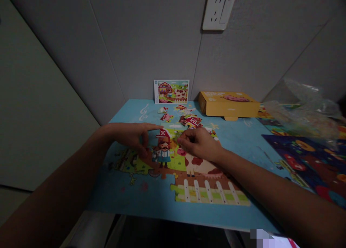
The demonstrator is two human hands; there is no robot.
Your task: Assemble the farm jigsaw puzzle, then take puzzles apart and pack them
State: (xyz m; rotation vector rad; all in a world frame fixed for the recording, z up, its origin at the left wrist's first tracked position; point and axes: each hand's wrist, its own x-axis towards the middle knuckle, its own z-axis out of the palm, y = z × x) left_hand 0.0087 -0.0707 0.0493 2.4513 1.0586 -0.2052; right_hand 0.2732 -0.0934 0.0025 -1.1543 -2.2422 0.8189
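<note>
A partly joined jigsaw puzzle [164,158] with a farmer, a cow and a white fence lies flat on the blue table. My left hand [131,135] is over its left side, the index finger stretched toward the small red barn and the thumb lowered apart. Over the cow's head, my right hand [200,141] has its fingers curled and pinched at the puzzle's surface; what lies between the fingertips is hidden. Beyond the hands are several loose puzzle pieces [192,121], some showing a red barn and one a pink pig [167,117].
A picture card [171,92] of the farm scene leans on the wall. To its right stands a yellow box [229,105]. Crumpled clear plastic [305,111] and a dark printed sheet [310,161] lie at the right. The table's [151,208] near edge is close to me.
</note>
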